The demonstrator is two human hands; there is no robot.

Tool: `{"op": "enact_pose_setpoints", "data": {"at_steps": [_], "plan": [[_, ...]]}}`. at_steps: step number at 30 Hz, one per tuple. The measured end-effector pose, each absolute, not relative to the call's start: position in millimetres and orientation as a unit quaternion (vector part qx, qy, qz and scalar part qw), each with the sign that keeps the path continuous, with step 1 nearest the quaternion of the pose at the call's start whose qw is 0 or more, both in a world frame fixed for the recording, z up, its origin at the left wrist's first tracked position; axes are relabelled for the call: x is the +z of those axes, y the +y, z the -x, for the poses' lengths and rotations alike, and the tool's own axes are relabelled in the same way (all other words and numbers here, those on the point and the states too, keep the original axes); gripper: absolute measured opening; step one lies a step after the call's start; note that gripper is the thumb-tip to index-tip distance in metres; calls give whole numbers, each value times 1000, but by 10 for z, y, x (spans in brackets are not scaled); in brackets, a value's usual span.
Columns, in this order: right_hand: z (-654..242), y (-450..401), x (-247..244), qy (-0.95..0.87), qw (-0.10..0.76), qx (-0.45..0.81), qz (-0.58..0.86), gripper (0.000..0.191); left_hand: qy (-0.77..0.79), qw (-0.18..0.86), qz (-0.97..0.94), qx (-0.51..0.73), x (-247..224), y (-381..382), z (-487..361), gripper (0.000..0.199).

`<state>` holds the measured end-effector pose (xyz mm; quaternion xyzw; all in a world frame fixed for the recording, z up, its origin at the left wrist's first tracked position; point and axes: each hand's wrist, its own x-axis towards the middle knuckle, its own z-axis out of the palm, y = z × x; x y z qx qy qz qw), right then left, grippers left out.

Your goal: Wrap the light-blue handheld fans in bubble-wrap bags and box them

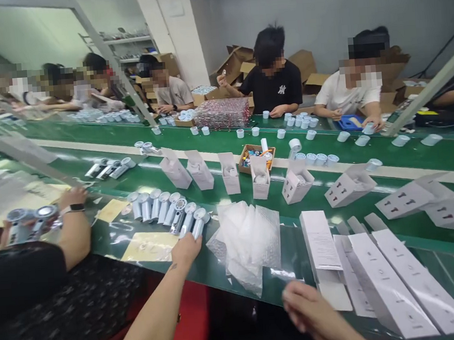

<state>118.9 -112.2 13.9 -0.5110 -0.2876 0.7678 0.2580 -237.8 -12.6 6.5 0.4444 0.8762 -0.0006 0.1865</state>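
My left hand (pixel 186 250) has its fingers closed on the handle of a light-blue handheld device with a round head (pixel 200 218), at the right end of a row of similar devices (pixel 163 205). My right hand (pixel 309 309) is loosely curled and slightly blurred at the near table edge, with nothing visible in it. Between my hands lies a pile of clear bubble-wrap bags (pixel 247 236). Flat white boxes (pixel 390 277) lie just beyond my right hand, beside a standing white carton (pixel 320 241).
Open white boxes (pixel 259 178) stand in a line along the green conveyor (pixel 198 203). A small cardboard tray (pixel 245 161) holds mixed parts. At left, a co-worker's hands (pixel 71 199) handle similar devices. Several people sit across the belt among light-blue cups (pixel 281 134). A slanted metal post (pixel 427 91) rises right.
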Motion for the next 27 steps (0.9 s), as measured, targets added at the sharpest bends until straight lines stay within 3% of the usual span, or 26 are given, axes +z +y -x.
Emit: {"op": "enact_pose_setpoints", "data": {"at_steps": [5, 10, 12, 15, 18, 23, 27], "plan": [[-456, -730, -118, -37, 329, 821, 466, 58, 833, 293, -459, 97, 99, -485, 1684, 46], [-613, -403, -48, -34, 449, 782, 432, 58, 713, 471, -478, 204, -119, -787, 808, 56], [-784, -417, 26, -62, 470, 742, 474, 54, 666, 441, -568, 198, -238, -711, 684, 47], [-1089, -572, 201, -117, 435, 744, 494, 49, 569, 333, -750, 51, -356, -461, 693, 20], [-1306, -795, 395, -126, 382, 780, 479, 48, 523, 342, -781, -23, -386, -212, 755, 16], [-1308, -1132, 452, -58, 415, 773, 476, 56, 517, 412, -750, 33, -231, 13, 859, 30], [-1183, -1320, 331, 32, 464, 755, 461, 49, 519, 478, -700, 108, 15, 150, 1015, 36]]}}
